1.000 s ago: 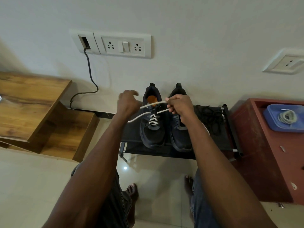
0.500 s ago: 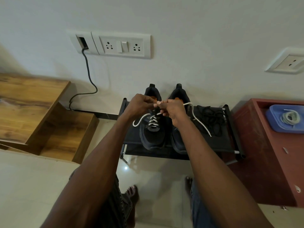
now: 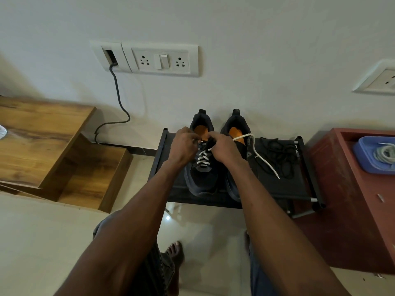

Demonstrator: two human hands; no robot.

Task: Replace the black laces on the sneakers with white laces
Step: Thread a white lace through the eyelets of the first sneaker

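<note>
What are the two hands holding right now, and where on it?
Both the left hand and right hand grip the white lace near the left sneaker's top eyelets; exact pinch points are hidden.

sneakers (image 3: 202,176) on rack (image 3: 282,189) | loose laces (image 3: 277,154) right | tray (image 3: 363,154) far right

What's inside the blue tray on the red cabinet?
The blue tray holds a coiled white lace, with a loose end lying across the coil near the back. The frame's edge cuts the tray off, so its right part and anything under the coil can't be seen.
</note>
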